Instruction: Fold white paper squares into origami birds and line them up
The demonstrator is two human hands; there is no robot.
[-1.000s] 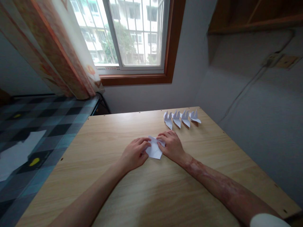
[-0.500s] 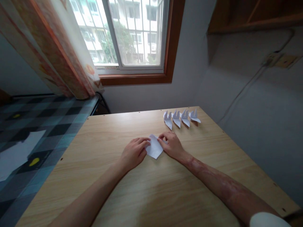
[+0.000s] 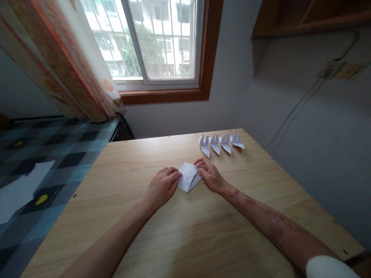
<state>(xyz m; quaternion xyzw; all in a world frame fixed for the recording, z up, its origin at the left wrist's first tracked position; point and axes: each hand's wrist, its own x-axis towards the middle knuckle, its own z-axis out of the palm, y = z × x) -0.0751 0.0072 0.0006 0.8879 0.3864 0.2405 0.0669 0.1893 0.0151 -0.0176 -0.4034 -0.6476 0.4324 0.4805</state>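
Note:
A folded sheet of white paper (image 3: 187, 177) lies on the wooden table (image 3: 130, 231) between my two hands. Its shape is a rough diamond, and a layer on the right side stands slightly apart from the rest. My left hand (image 3: 164, 182) pinches the paper's left corner between thumb and fingers. At the right edge, my right hand (image 3: 210, 174) grips the paper, its thumb near the raised layer and its fingers curled behind. Beyond my right hand, several folded white paper birds (image 3: 215, 144) stand in a row.
Left of the table is a bed with a checked cover (image 3: 17, 150), bearing loose white sheets (image 3: 23, 185). A curtain (image 3: 72, 58) hangs beside the window (image 3: 168, 42). A wooden shelf (image 3: 290, 27) and a socket with a cable (image 3: 330, 69) are on the right wall.
The folded paper has turned a little, and a layer now shows open on its right side. My right hand's fingers have shifted along that edge; the left hand stays at its corner.

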